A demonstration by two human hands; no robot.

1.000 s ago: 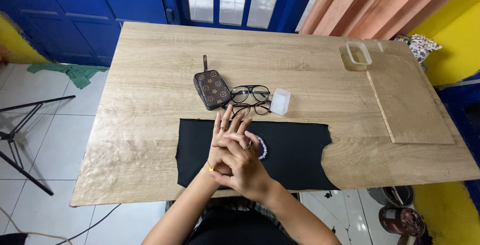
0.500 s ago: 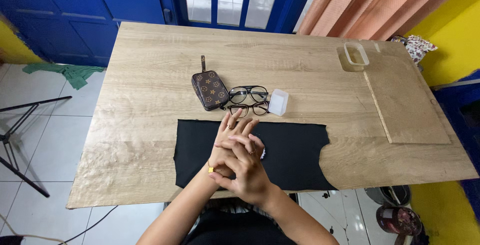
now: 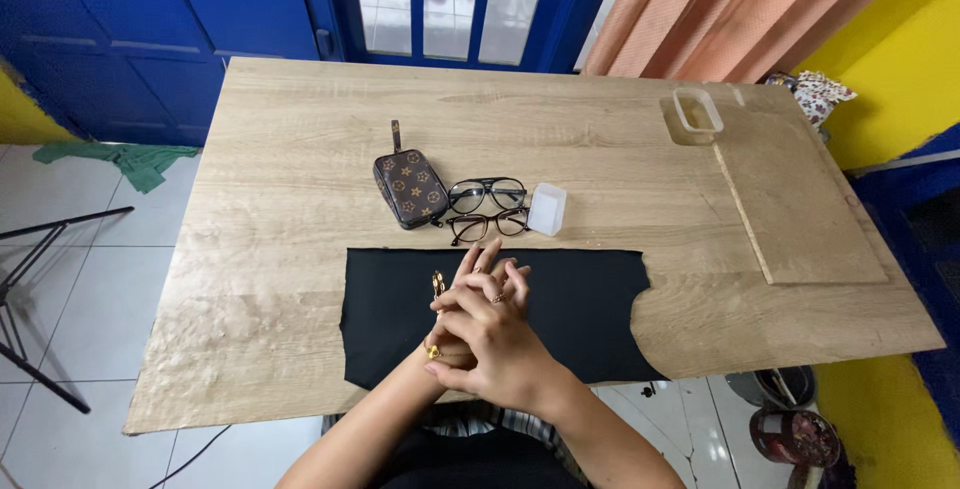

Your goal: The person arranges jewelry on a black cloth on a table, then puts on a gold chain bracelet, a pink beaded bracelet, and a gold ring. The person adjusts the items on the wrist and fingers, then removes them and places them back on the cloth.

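A wooden worktop [image 3: 300, 249] is carrying a black cloth [image 3: 590, 299], over which the right hand [image 3: 500, 349] is lying across the left hand [image 3: 465, 299], its fingers curling around the left's straight, outstretched fingers, with small gold rings [image 3: 497, 298] showing on them.

Blk cloth [image 3: 580, 299]; brown star-print pouch [image 3: 410, 187].

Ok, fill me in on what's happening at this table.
A person sits at a wooden table with both hands together over a black cloth. The right hand lies over the left hand, whose fingers point away; gold rings show on the fingers. Just beyond the cloth sit a brown patterned pouch, two pairs of glasses and a small white box.
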